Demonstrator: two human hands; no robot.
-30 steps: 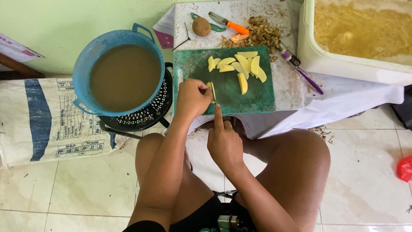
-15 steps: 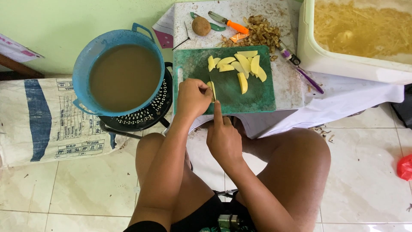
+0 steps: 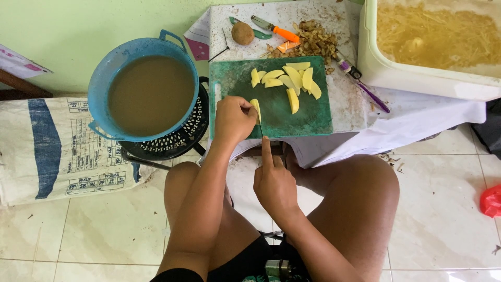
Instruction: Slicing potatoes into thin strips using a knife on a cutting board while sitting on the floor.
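A pale yellow potato piece [image 3: 255, 106] lies at the near left of the green cutting board [image 3: 313, 117], pinned by the curled fingers of the left hand [image 3: 233, 119]; the right hand [image 3: 274, 180] grips a knife [image 3: 260, 125], forefinger along its spine. Cut slices [image 3: 288, 82] lie farther up the board. Fingertips sit just beside the blade, so a slip on the wet piece could nick them
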